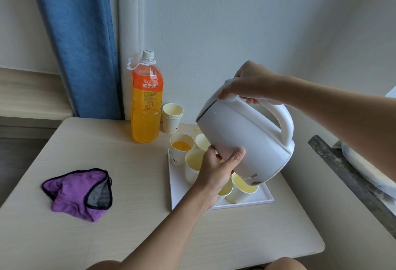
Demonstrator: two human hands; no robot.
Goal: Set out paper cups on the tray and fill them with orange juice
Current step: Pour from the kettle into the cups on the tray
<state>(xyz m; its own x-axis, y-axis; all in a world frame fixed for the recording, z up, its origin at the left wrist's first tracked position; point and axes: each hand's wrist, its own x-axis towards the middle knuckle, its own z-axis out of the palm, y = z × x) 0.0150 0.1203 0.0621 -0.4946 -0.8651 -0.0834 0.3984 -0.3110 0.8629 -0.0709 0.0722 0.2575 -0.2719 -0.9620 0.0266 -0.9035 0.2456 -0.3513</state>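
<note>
Orange juice point(181, 145) leaving kettle point(235, 124), right grip point(250, 83) round handle point(280, 117), left grip point(218, 169) clasping body point(259, 158)

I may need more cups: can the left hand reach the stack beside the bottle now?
Probably not yet: the left hand grips the tilted kettle. Freed, it need only clear the filled cup to reach the stack.

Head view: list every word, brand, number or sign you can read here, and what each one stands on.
"鲜果橙": large characters on the orange label of the orange juice bottle.
The small logo above that and the fine print below it: too blurred to read.
Marks on the bottle cap: unreadable.
Grey brand mark near the base of the electric kettle: too blurred to read.
Small dark mark low on the filled paper cup: unreadable.
</note>
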